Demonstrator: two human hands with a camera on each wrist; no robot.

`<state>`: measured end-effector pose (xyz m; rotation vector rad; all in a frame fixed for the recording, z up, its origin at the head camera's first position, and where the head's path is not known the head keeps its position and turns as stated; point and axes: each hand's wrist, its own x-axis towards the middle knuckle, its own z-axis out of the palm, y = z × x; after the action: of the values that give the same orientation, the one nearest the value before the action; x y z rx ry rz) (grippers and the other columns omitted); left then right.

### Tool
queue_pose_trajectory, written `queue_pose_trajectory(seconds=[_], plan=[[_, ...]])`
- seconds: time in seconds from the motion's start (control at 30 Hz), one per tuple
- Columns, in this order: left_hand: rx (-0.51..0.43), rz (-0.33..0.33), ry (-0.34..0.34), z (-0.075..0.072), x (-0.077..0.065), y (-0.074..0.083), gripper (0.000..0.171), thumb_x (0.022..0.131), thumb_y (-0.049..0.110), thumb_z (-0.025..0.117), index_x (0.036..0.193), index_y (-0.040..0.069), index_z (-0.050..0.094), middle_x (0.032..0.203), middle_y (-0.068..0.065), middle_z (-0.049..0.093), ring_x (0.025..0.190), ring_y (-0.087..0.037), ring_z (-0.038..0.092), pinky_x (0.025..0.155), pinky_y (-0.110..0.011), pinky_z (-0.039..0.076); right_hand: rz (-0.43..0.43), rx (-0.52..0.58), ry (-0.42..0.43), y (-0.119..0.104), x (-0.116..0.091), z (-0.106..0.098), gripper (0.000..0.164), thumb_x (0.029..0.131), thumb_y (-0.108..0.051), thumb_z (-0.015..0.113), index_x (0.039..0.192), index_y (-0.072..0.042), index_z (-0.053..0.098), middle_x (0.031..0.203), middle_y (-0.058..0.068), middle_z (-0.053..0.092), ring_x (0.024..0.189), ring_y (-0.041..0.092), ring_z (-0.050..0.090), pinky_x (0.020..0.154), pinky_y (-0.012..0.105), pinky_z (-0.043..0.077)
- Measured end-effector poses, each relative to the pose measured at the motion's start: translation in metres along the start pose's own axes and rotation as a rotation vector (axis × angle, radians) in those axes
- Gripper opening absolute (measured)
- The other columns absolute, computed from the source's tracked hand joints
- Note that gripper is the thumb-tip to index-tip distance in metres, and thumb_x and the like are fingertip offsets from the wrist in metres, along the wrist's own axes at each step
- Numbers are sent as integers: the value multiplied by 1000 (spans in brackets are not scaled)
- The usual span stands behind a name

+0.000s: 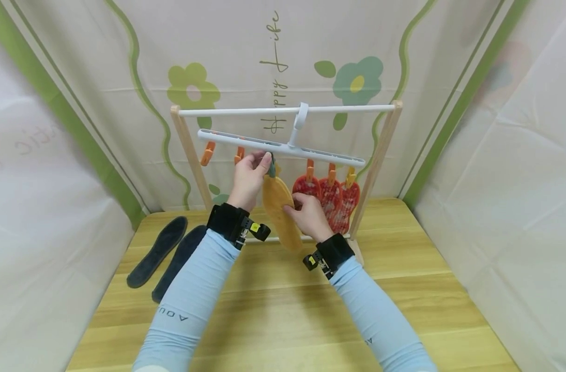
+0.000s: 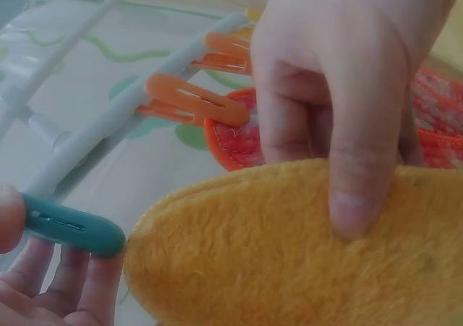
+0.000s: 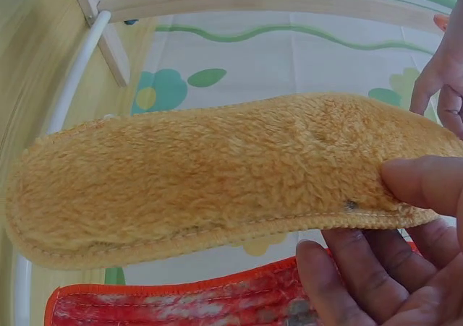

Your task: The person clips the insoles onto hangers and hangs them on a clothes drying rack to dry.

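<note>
My left hand [image 1: 249,178] pinches a teal clothespin [image 2: 76,225] just under the bar of the white hanger [image 1: 255,143]. The tip of the clothespin is right at the rounded end of a fuzzy yellow insole [image 3: 217,174]. Further down, my right hand [image 1: 308,213] pinches the edge of this insole, thumb on one face and fingers behind. The insole hangs lengthwise below the bar. To its right, red patterned insoles [image 1: 330,199] hang from orange clothespins [image 1: 332,174] and a yellow clothespin [image 1: 350,177].
The hanger hooks over the white top rod [image 1: 245,111] of a wooden-sided rack [image 1: 376,160]. Orange clothespins [image 1: 208,153] hang on the bar's left part. Two dark insoles [image 1: 159,250] lie on the wooden table [image 1: 273,320] at left. Printed cloth [image 1: 245,57] stands behind.
</note>
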<state>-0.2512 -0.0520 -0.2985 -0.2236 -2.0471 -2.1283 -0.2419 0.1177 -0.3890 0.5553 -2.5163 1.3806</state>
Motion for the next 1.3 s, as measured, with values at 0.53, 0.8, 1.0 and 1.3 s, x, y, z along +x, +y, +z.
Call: queue_pose_trajectory(seconds=[0.53, 0.8, 1.0, 1.3], plan=[[12, -8, 17, 0, 5, 2, 37, 101, 28, 56, 126, 1, 59, 113, -10, 63, 104, -19, 57, 99, -35, 45, 1, 4, -14, -2, 3, -3, 16, 94, -14, 69, 106, -4, 72, 91, 7, 71, 79, 19, 66, 71, 35, 55], [-3, -18, 13, 1, 6, 1, 35, 100, 26, 57, 124, 1, 59, 109, -9, 62, 101, -19, 56, 99, -35, 44, -24, 13, -6, -4, 7, -4, 14, 94, -13, 70, 105, -4, 72, 90, 7, 71, 79, 19, 66, 72, 35, 54], [-11, -17, 18, 1, 6, 0, 34, 100, 25, 57, 123, 0, 60, 108, -8, 62, 101, -18, 56, 100, -35, 44, -31, 35, 14, -5, 8, -1, 16, 94, -13, 71, 105, -3, 72, 91, 8, 71, 81, 19, 66, 73, 35, 55], [-9, -24, 28, 2, 7, 1, 33, 100, 26, 57, 122, 2, 61, 112, -9, 63, 103, -18, 56, 101, -35, 43, 52, 135, 62, -5, 8, 5, 18, 93, -14, 72, 108, -3, 72, 94, 9, 72, 86, 20, 67, 77, 36, 56]])
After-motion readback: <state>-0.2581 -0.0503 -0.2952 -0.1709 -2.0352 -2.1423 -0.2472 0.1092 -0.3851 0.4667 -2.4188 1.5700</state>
